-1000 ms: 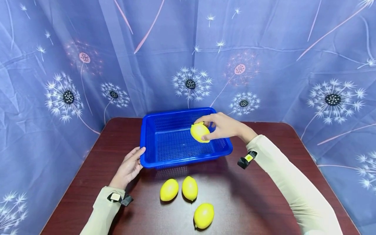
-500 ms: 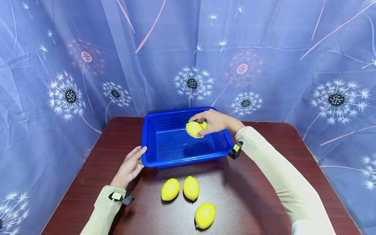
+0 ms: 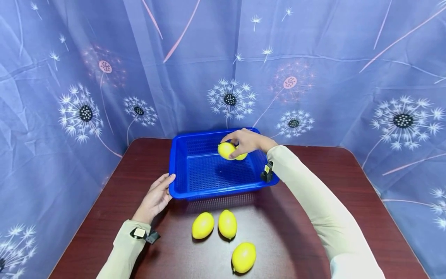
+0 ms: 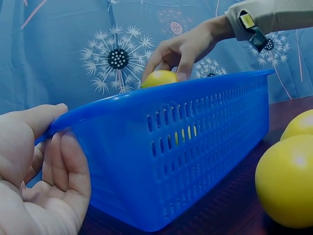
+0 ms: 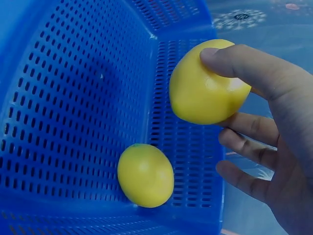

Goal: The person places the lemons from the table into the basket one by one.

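Note:
My right hand (image 3: 247, 140) pinches a yellow lemon (image 3: 225, 150) between thumb and fingers, above the floor of a blue perforated plastic basket (image 3: 205, 192). In the right wrist view a second lemon (image 5: 145, 176) lies inside the basket, below the held one. From the head, that second lemon is partly hidden behind the hand. My left hand (image 3: 153, 198) grips the basket's left end, thumb over the rim and fingers curled beneath it, as the left wrist view shows. Three more lemons lie on the table in front: one at left (image 3: 203, 225), one beside it (image 3: 227, 224), one nearer me (image 3: 244, 257).
The basket stands toward the back of a dark red-brown wooden table (image 3: 313, 232). Behind and at both sides hangs a blue curtain (image 3: 188, 89) printed with dandelions. A small black device (image 3: 267, 172) is strapped to the right wrist, and another (image 3: 144, 234) to the left.
The right hand has moved left and slightly away from me over the basket, carrying its lemon. The lemon in the basket has come into view behind it. The left hand keeps its grip.

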`<state>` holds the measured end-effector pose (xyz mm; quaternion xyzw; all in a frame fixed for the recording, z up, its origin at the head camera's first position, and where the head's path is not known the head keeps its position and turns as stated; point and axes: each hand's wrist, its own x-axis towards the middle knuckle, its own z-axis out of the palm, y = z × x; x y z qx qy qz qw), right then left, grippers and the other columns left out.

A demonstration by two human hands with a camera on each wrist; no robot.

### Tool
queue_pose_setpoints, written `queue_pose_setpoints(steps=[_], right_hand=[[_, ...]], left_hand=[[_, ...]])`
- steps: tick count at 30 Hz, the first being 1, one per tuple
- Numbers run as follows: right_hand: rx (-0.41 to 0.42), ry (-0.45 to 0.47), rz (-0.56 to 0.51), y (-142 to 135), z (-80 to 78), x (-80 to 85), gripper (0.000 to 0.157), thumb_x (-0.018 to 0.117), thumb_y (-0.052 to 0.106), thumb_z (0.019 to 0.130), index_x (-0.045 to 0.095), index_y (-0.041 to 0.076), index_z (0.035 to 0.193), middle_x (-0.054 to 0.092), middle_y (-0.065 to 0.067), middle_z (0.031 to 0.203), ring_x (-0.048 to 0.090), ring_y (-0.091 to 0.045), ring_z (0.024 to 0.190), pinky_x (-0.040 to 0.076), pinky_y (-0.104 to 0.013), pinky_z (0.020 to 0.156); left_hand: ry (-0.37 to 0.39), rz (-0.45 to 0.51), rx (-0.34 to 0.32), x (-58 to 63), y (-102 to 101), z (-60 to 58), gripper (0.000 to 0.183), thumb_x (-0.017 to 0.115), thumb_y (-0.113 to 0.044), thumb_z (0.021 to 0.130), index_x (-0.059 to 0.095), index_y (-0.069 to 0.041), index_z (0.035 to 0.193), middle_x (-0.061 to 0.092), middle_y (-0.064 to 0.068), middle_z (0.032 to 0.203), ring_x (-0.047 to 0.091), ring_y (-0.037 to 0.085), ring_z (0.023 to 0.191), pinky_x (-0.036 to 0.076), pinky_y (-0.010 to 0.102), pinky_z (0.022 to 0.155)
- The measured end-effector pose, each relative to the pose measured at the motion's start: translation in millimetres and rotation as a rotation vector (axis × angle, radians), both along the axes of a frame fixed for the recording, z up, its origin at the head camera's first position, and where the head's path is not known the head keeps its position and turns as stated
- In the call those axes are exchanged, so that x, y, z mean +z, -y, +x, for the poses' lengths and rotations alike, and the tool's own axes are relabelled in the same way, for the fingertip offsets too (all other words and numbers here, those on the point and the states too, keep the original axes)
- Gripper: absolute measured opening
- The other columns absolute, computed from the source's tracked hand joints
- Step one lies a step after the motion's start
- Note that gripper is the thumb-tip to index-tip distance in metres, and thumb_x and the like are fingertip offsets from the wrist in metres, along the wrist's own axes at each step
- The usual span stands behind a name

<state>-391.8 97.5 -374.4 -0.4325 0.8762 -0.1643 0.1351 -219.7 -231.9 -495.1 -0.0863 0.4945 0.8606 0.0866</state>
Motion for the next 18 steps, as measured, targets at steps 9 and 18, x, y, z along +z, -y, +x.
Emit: queue_pose_setpoints(steps=[9,18], right_hand=[[-0.093,0.037,0.067,8.9,-15.2,-16.5,0.063,0.084,0.036,0.083,0.061,0.023,0.14,0.072,-0.008,0.122,0.068,-0.022,0.107,0.057,-0.038,0.088],[-0.151,0.059,0.114,19.8,-23.8,-29.2,0.064,0.084,0.037,0.083,0.061,0.024,0.141,0.071,-0.007,0.124,0.066,-0.021,0.107,0.055,-0.038,0.091]], left_hand=[[0.005,0.012,0.012,-0.6,-1.2,-1.8,0.013,0.052,-0.015,0.108,0.063,-0.017,0.102,0.073,-0.003,0.09,0.071,0.009,0.077,0.059,0.025,0.074],[0.017,0.02,0.02,-1.7,-2.0,-1.3,0.011,0.053,-0.016,0.108,0.062,-0.016,0.102,0.073,-0.002,0.089,0.071,0.009,0.077,0.059,0.025,0.073]])
